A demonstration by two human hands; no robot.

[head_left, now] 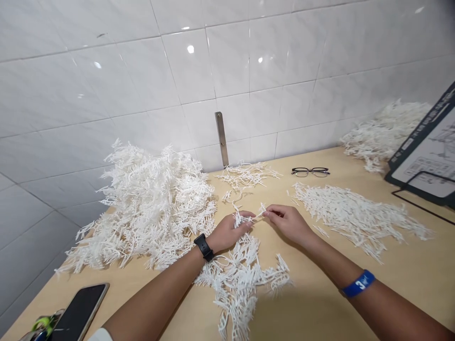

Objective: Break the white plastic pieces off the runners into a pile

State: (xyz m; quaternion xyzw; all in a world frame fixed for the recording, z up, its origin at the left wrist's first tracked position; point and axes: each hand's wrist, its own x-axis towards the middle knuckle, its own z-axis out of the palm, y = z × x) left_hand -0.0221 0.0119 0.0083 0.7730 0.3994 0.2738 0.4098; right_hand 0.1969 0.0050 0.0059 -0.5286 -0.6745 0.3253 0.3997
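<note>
My left hand [231,230], with a black watch at the wrist, is closed on a strand of white branched plastic pieces [239,219]. Just right of it, my right hand [286,221] pinches a small white piece [261,210] between thumb and fingertips. The two hands are a short gap apart, and a thin white bit spans it. Under and in front of my left hand lies a tangle of the same white strands [241,279]. A tall heap of them [156,203] rises on the left. Loose single pieces [355,213] lie spread out on the right.
The wooden table [305,303] meets a tiled wall with a metal bracket [222,139]. Thin white scraps [249,175] lie near it. Eyeglasses [310,172] rest at the back, a printed board [430,151] and another white pile [387,132] at right, a phone [80,312] at front left.
</note>
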